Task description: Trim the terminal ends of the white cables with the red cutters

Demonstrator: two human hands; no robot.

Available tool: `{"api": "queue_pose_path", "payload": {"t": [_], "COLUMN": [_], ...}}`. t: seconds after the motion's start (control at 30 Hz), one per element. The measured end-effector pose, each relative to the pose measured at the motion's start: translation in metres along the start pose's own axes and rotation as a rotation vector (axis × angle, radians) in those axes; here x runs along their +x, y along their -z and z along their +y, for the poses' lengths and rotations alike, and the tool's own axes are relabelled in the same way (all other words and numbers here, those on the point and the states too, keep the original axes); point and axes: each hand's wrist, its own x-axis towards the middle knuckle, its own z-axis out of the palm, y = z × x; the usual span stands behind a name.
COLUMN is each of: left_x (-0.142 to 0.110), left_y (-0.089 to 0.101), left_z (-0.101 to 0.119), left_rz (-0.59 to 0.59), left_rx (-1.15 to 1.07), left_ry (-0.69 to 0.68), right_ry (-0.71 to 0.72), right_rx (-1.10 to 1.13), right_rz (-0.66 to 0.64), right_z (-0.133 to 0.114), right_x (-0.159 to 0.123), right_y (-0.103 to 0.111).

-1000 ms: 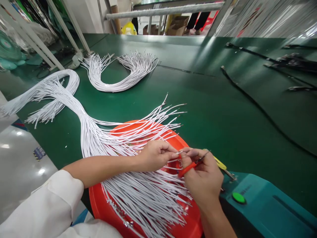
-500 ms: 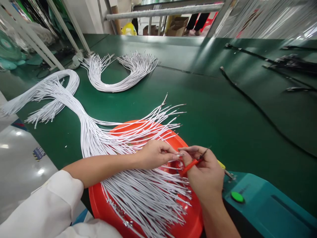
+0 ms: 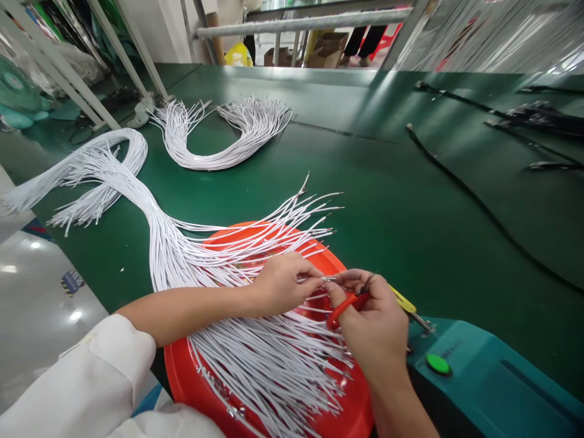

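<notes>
One wire (image 3: 329, 279) | pinched in left hand (image 3: 283, 283), beside right hand (image 3: 375, 316) | right curled around red-handled tool (image 3: 341, 306)

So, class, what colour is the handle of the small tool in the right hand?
Red: the handle in the right hand shows best in the head view.

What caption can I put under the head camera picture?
Left hand pinching a white wire, right hand holding a red-handled tool, at a red basin.

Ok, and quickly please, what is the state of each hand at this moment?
Left hand: closed, pinching a white wire near its end.
Right hand: fingers curled, holding a red-handled tool, fingertips at the wire's end.
</notes>
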Motion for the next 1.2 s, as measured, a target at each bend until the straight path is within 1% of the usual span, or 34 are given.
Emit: {"api": "queue_pose_path", "payload": {"t": [0.1, 0.2, 0.27, 0.37, 0.47, 0.57, 0.63, 0.7, 0.8, 0.87, 0.9, 0.93, 0.97, 1.03, 1.07, 1.1, 1.17, 1.2], "left_x": [0.001, 0.002, 0.002, 0.002, 0.004, 0.008, 0.014, 0.022, 0.035, 0.043, 0.045, 0.047, 0.048, 0.046, 0.044, 0.041, 0.032, 0.027], "left_y": [0.000, 0.001, 0.001, 0.001, -0.001, 0.002, 0.008, 0.019, 0.041, 0.055, 0.060, 0.064, 0.066, 0.063, 0.059, 0.054, 0.040, 0.033], "left_z": [0.000, -0.001, -0.002, -0.004, -0.006, -0.008, -0.009, -0.012, -0.019, -0.024, -0.027, -0.029, -0.030, -0.030, -0.028, -0.025, -0.018, -0.014], "left_rz": [-0.048, -0.086, -0.099, -0.110, -0.084, -0.023, 0.024, 0.090, 0.264, 0.410, 0.448, 0.433, 0.379, 0.221, 0.162, 0.134, 0.140, 0.125], "left_rx": [-0.095, -0.133, -0.142, -0.178, -0.205, -0.151, -0.074, 0.020, 0.211, 0.356, 0.429, 0.500, 0.567, 0.674, 0.707, 0.724, 0.707, 0.680], "left_ry": [0.066, 0.103, 0.105, 0.105, 0.130, 0.110, 0.057, -0.017, -0.098, -0.088, -0.050, -0.007, 0.035, 0.067, 0.043, -0.006, -0.154, -0.231], "right_ry": [0.057, 0.092, 0.090, 0.069, 0.040, -0.015, -0.043, -0.053, -0.058, -0.070, -0.081, -0.092, -0.102, -0.129, -0.143, -0.155, -0.168, -0.167], "right_rx": [-0.088, -0.174, -0.215, -0.204, -0.203, -0.244, -0.238, -0.173, -0.054, -0.008, 0.019, 0.052, 0.091, 0.167, 0.199, 0.228, 0.265, 0.272], "right_rz": [0.012, 0.043, 0.063, 0.088, 0.125, 0.169, 0.171, 0.148, 0.104, 0.109, 0.122, 0.140, 0.159, 0.190, 0.206, 0.217, 0.227, 0.230], "right_z": [0.002, 0.004, 0.005, 0.007, 0.005, 0.003, 0.003, 0.005, 0.008, 0.007, 0.006, 0.006, 0.005, 0.004, 0.004, 0.005, 0.005, 0.005], "right_x": [0.001, 0.001, 0.002, 0.005, 0.007, 0.009, 0.011, 0.012, 0.013, 0.012, 0.012, 0.012, 0.012, 0.013, 0.013, 0.014, 0.015, 0.015], "right_y": [0.001, 0.002, 0.002, 0.002, 0.002, 0.004, 0.006, 0.007, 0.007, 0.006, 0.005, 0.005, 0.005, 0.005, 0.005, 0.005, 0.005, 0.005]}}
